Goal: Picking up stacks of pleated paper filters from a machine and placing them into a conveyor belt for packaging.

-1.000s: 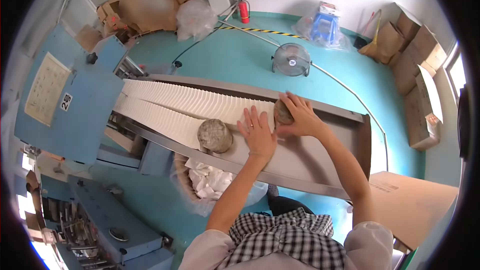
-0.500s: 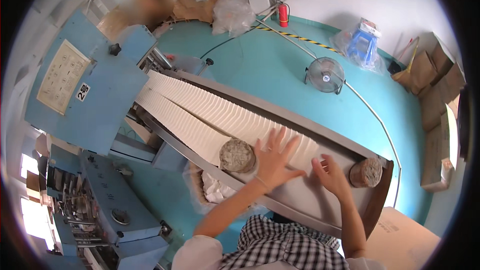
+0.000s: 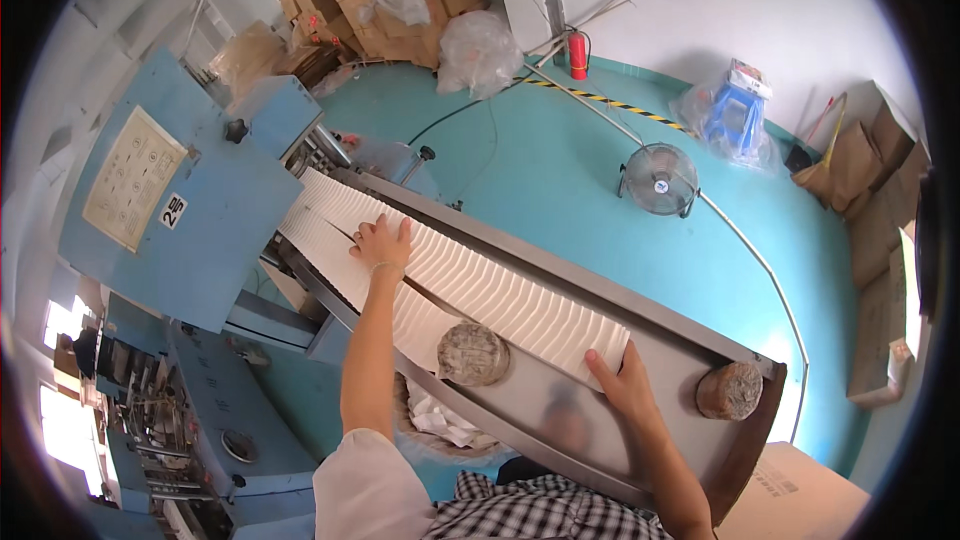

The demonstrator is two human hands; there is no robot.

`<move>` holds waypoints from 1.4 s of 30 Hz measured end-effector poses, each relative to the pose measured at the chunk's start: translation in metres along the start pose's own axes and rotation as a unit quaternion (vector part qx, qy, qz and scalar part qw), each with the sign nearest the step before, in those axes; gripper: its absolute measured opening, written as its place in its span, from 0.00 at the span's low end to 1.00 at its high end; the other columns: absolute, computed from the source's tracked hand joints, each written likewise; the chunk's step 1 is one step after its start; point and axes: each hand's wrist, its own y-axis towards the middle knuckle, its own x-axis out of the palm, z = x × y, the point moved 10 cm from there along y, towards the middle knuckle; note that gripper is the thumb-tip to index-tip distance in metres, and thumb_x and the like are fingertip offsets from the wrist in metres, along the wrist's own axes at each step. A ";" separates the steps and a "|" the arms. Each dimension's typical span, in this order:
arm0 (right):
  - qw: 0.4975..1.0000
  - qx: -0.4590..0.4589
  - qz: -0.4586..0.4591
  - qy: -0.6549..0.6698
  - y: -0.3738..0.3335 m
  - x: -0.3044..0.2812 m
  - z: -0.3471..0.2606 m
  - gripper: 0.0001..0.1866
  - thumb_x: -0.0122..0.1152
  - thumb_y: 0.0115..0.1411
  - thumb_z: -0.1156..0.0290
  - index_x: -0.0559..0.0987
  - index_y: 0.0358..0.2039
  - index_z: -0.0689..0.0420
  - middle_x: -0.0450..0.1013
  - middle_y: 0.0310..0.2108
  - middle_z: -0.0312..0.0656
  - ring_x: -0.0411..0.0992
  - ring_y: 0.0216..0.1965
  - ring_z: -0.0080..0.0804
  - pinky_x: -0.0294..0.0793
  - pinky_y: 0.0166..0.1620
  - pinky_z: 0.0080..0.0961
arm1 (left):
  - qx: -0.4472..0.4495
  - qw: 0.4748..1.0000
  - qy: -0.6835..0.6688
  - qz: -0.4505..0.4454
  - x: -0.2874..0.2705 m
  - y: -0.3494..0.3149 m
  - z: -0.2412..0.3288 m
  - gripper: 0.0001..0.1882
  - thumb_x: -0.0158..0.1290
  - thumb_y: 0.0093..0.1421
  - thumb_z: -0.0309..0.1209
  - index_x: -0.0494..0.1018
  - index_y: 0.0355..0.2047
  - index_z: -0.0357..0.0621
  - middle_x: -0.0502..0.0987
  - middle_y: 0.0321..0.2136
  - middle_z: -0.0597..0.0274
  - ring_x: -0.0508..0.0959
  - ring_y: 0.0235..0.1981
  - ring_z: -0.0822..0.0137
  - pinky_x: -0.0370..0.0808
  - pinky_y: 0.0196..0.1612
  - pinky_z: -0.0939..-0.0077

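Two long rows of thin white folded sheets, packed upright like paper, lie in a metal trough. My left hand (image 3: pixel 382 243) rests on top of the rows near the machine, fingers spread across the far row (image 3: pixel 480 270). My right hand (image 3: pixel 628 380) presses against the near end of that far row, thumb and fingers apart; some fingertips are hidden behind the end sheets. A round, mottled grey-brown block (image 3: pixel 473 354) stands against the end of the shorter near row (image 3: pixel 425 325). A second such block (image 3: pixel 729 391) stands at the trough's right end, apart from my right hand.
The trough (image 3: pixel 560 420) runs from a blue machine (image 3: pixel 190 210) at left. Below it sits a lined basket (image 3: pixel 445 420) of white scraps. A floor fan (image 3: pixel 660 180), blue stool (image 3: pixel 738 120) and fire extinguisher (image 3: pixel 577 56) stand beyond; cartons (image 3: pixel 880 260) line the right.
My left hand has moved left and away along the rows toward the machine. My right hand has come onto the end of the far row, whose end now looks straighter.
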 end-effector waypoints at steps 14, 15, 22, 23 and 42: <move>0.986 -0.029 0.103 -0.129 -0.014 -0.023 -0.023 0.25 0.66 0.60 0.60 0.74 0.46 0.70 0.74 0.39 0.57 0.75 0.40 0.49 0.73 0.46 0.40 | 0.077 0.990 0.097 0.070 -0.001 -0.016 0.035 0.40 0.42 0.62 0.64 0.74 0.47 0.33 0.69 0.54 0.46 0.64 0.60 0.49 0.58 0.56 0.49; 0.987 0.002 0.106 -0.124 -0.019 -0.037 -0.014 0.25 0.67 0.60 0.59 0.74 0.45 0.71 0.74 0.37 0.57 0.74 0.39 0.48 0.73 0.46 0.39 | 0.075 0.993 0.095 0.011 0.015 -0.018 0.041 0.47 0.42 0.59 0.69 0.70 0.50 0.27 0.70 0.55 0.42 0.68 0.59 0.47 0.58 0.58 0.50; 0.954 0.139 0.190 -0.187 -0.057 -0.095 0.029 0.44 0.73 0.53 0.52 0.63 0.58 0.72 0.72 0.48 0.64 0.73 0.52 0.53 0.72 0.54 0.39 | 0.137 0.913 -0.186 -0.336 0.011 -0.066 0.111 0.59 0.55 0.48 0.73 0.52 0.63 0.35 0.70 0.56 0.37 0.71 0.58 0.41 0.63 0.62 0.53; 0.951 0.097 0.197 -0.217 -0.053 -0.084 0.023 0.48 0.75 0.51 0.52 0.61 0.60 0.71 0.71 0.50 0.64 0.73 0.52 0.54 0.72 0.54 0.39 | 0.158 0.901 -0.194 -0.353 0.022 -0.073 0.114 0.61 0.58 0.45 0.72 0.51 0.64 0.38 0.71 0.55 0.37 0.71 0.58 0.42 0.66 0.59 0.56; 0.914 -0.050 0.267 -0.300 -0.096 -0.119 -0.035 0.53 0.83 0.37 0.62 0.61 0.62 0.55 0.61 0.60 0.58 0.67 0.54 0.56 0.68 0.55 0.46 | 0.383 0.841 -0.341 -0.174 -0.039 -0.099 0.118 0.48 0.77 0.36 0.49 0.65 0.52 0.42 0.69 0.50 0.48 0.69 0.52 0.52 0.67 0.57 0.59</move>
